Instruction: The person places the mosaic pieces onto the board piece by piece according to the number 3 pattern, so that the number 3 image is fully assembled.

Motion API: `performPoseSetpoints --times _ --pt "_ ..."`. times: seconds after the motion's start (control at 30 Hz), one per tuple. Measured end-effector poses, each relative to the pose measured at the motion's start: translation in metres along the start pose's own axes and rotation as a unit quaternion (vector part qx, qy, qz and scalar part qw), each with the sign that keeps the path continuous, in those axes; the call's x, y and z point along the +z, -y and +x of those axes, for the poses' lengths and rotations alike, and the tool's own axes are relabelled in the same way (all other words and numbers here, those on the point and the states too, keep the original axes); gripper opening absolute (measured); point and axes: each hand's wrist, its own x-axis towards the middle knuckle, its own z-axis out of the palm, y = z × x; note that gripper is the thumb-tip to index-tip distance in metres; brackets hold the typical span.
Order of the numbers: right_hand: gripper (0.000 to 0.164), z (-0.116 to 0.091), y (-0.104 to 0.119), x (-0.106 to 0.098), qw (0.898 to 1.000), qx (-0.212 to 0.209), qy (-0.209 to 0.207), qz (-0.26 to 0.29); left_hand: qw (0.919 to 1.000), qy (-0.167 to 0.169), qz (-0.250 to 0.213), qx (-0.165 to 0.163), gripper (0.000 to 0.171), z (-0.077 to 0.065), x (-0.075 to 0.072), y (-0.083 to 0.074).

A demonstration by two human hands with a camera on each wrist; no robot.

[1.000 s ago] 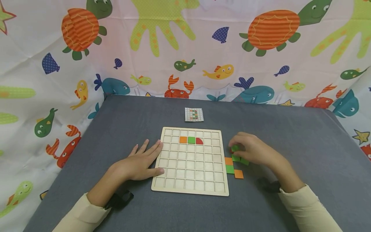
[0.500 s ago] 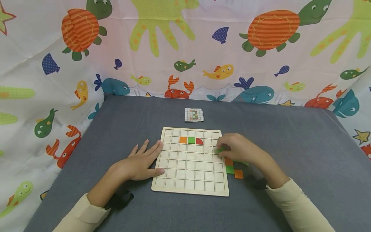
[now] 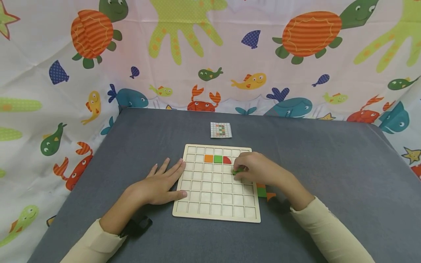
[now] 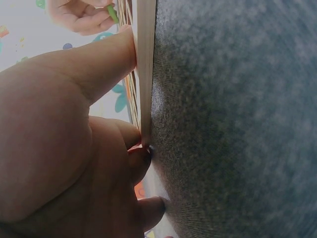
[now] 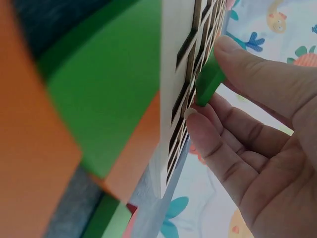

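A wooden grid board (image 3: 215, 211) lies on the dark grey cloth. In one of its upper rows sit an orange square tile (image 3: 208, 158), a green square tile (image 3: 218, 159) and a red quarter-round tile (image 3: 227, 160), side by side. My right hand (image 3: 263, 171) pinches another green tile (image 5: 209, 79) between thumb and fingers, close over the board's right half, below and right of the red piece. With fingers spread straight, my left hand (image 3: 154, 187) rests against the board's left edge, its thumb on the rim.
Loose tiles lie right of the board, among them a green tile (image 3: 261, 192) and an orange tile (image 3: 270, 196), partly hidden under my right forearm. Behind the board lies a small pattern card (image 3: 221, 130). A printed sea-animal curtain (image 3: 177, 76) borders the table.
My right hand has picked up a green tile from the pile right of the board and carried it left over the grid. My left hand has stayed in place.
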Motion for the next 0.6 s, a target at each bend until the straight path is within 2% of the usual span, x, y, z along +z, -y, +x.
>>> performPoseSetpoints --times 0.23,0.43,0.6 --pt "0.011 0.005 0.006 0.000 1.000 -0.009 -0.009 -0.022 0.9999 0.001 -0.008 0.005 0.098 -0.004 -0.006 -0.005" --pt "0.011 0.007 0.007 0.000 1.000 -0.009 -0.005 -0.020 1.0000 0.000 -0.001 0.000 0.098 -0.002 -0.001 -0.002" --pt "0.011 0.013 0.009 0.003 0.999 -0.026 0.001 -0.024 0.9999 -0.003 -0.008 0.009 0.100 -0.003 -0.004 -0.002"
